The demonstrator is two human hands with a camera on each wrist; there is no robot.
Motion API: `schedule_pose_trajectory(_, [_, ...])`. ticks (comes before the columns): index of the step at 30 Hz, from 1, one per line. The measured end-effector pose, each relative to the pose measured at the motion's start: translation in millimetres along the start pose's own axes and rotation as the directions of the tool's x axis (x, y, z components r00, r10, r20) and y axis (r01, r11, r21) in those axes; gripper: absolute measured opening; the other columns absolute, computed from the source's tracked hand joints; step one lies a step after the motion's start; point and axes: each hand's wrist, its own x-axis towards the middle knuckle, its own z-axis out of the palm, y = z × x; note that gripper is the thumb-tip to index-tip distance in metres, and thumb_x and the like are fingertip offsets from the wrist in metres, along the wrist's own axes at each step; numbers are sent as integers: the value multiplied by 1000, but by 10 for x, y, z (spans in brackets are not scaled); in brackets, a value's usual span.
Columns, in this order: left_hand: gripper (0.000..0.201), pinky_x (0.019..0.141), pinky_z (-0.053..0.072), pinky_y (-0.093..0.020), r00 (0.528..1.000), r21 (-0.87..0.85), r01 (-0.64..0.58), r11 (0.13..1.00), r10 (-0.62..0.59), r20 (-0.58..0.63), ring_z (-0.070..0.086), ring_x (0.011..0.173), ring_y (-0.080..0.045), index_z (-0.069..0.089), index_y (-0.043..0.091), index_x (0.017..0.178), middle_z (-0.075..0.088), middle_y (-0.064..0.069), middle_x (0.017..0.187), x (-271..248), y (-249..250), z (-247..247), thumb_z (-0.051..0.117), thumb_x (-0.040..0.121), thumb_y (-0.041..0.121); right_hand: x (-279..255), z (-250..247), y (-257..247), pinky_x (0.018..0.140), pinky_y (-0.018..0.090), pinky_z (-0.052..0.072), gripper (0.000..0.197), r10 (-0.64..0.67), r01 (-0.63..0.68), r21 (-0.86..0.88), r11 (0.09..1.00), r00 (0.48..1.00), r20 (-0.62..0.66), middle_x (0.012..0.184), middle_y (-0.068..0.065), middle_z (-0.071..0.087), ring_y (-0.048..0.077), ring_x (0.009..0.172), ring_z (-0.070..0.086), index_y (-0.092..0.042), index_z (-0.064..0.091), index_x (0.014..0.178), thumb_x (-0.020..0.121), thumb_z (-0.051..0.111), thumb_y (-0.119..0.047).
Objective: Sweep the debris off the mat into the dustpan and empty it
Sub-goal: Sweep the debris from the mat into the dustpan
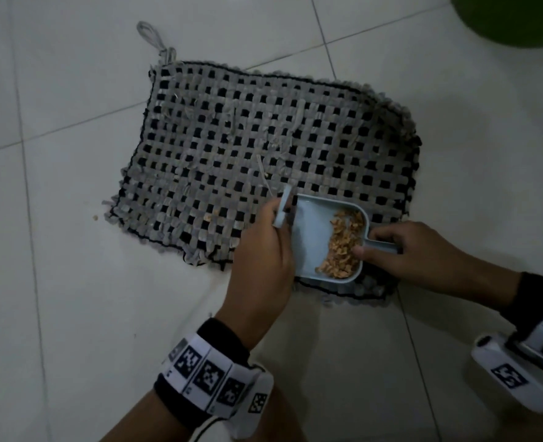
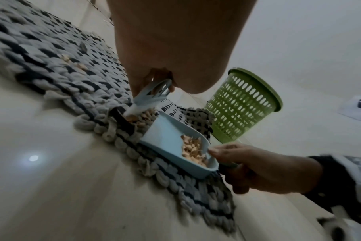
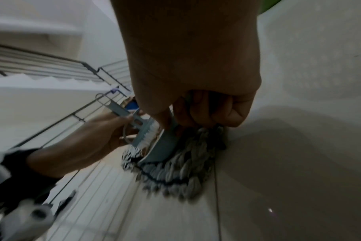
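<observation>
A woven mat [image 1: 264, 154] of thick grey and black cloth strips, fringed at its edges, lies flat on the glossy pale tile floor [image 1: 56, 282]. On its near right corner sits a smooth light-blue plastic dustpan [image 1: 315, 237], a heap of crumbly tan debris [image 1: 343, 244] piled at its handle end. The right hand [image 1: 423, 250] grips the dustpan's handle, fingers curled around it. The left hand [image 1: 264, 247] clasps a small blue brush [image 2: 153, 91] at the pan's mouth. A green perforated plastic bin [image 2: 243, 106] stands far right.

Pale tiled floor [image 1: 72, 74], dim light
</observation>
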Motion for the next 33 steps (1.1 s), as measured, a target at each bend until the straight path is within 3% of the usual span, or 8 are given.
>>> schedule_pose_trajectory(4, [28, 38, 31, -28, 993, -20, 12, 1000, -14, -115, 40, 44, -13, 55, 26, 128, 47, 4, 58, 55, -35, -141, 34, 109, 29, -50, -25, -48, 58, 15, 47, 30, 3, -3, -2, 1000, 999, 51, 86, -24, 72, -3, 74, 68, -43, 69, 90, 80, 53, -65])
schedule_pose_trajectory(8, [25, 38, 25, -19, 987, -33, -24, 999, 18, -159, 36, 43, -11, 50, 34, 128, 41, 8, 54, 93, -48, -273, 35, 109, 30, -42, -26, -74, 61, 6, 44, 16, 1, -2, 13, 1000, 997, 73, 83, -42, 65, -14, 78, 65, -50, 63, 87, 83, 53, -61])
schedule_pose_trajectory(14, [33, 46, 26, -17, 996, 96, -60, 994, 66, -62, 39, 48, -7, 55, 19, 130, 44, 12, 62, 236, -86, -135, 32, 110, 32, -21, 70, 6, 70, 24, 51, 14, 24, -24, 5, 1000, 1000, -1, 95, -20, 72, -5, 81, 67, -43, 69, 93, 90, 60, -53])
schedule_pose_trajectory(19, [35, 41, 24, -22, 997, 101, -75, 992, 76, -5, 39, 42, -12, 58, 18, 102, 43, 5, 53, 45, 53, 51, 32, 110, 39, -53, 127, 38, 58, 29, 46, 24, 34, -33, 15, 999, 997, -68, 71, -23, 68, 0, 61, 64, -39, 67, 73, 87, 62, -57])
schedule_pose_trajectory(22, [38, 38, 23, -25, 998, 55, -56, 997, 56, 9, 38, 41, -18, 59, 11, 93, 45, -2, 52, -17, 96, -6, 34, 110, 34, -47, 147, 64, 64, 42, 56, 37, 52, -52, 11, 999, 995, -85, 78, -11, 73, 8, 67, 68, -31, 72, 78, 81, 59, -65])
schedule_pose_trajectory(25, [36, 37, 25, -17, 993, 79, -60, 995, 67, -92, 39, 40, -11, 55, 13, 82, 42, 5, 50, 138, 85, -204, 40, 109, 30, -43, 138, 74, 67, 43, 55, 46, 40, -37, 30, 999, 996, -86, 81, -8, 73, 10, 70, 69, -31, 73, 80, 76, 55, -73])
schedule_pose_trajectory(28, [31, 37, 27, -17, 990, 129, -72, 989, 87, -114, 39, 42, -9, 60, 14, 98, 45, 6, 55, 411, 39, -355, 37, 110, 31, -42, 134, 65, 60, 39, 50, 37, 33, -30, 32, 999, 995, -92, 72, -11, 69, 7, 62, 65, -32, 70, 74, 80, 59, -67])
schedule_pose_trajectory(33, [24, 45, 32, -12, 994, 297, -108, 949, 93, 63, 46, 52, 2, 60, 16, 120, 50, 9, 66, 552, 28, -407, 39, 109, 23, -40, 130, 68, 56, 32, 42, 30, 46, -44, 16, 999, 995, -90, 66, -15, 65, 7, 55, 60, -32, 66, 69, 87, 63, -56])
